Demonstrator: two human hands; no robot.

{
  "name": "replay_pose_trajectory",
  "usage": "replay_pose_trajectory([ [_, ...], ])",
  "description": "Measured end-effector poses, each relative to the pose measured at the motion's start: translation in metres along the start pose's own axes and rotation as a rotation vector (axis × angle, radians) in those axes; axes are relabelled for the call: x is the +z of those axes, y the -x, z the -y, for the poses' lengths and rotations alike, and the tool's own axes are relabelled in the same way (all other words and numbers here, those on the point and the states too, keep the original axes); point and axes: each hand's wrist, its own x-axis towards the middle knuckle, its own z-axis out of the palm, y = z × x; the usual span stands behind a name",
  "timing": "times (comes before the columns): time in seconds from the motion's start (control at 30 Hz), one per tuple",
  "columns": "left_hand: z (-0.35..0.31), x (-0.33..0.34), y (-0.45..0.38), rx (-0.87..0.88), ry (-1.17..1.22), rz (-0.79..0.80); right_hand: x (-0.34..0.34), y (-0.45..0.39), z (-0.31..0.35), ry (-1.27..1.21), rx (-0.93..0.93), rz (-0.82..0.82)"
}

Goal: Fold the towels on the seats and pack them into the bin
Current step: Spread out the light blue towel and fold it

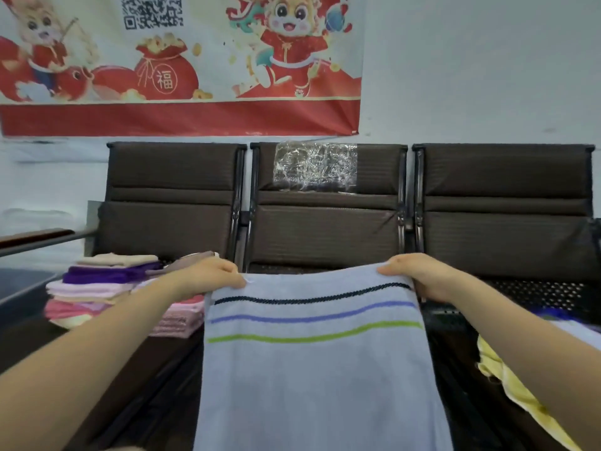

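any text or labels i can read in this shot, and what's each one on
"福": in a circle on the red pouch printed on the wall banner.
QR code: on the same banner, a pattern only, cut off by the top edge; no letters.
Towel, folded stack, seats: no text visible.

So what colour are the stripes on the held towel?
Dark navy, purple-blue and lime green, on the pale blue towel; head view.
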Motion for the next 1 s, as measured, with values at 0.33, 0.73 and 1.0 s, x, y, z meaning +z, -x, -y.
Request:
replay_pose_trajectory([
  [0.33,0.128,0.114,-0.083,-0.032,-0.336,0.102,0.036,-0.086,-0.135,0.372,0.283,-0.084],
  [0.73,0.172,0.143,-0.121,-0.026,-0.410,-0.088,0.061,-0.143,-0.188,0.456,0.152,-0.255],
  [1.0,0.172,0.143,-0.117,-0.085,-0.431,-0.178,0.049,-0.134,-0.185,0.822,0.109,-0.091],
])
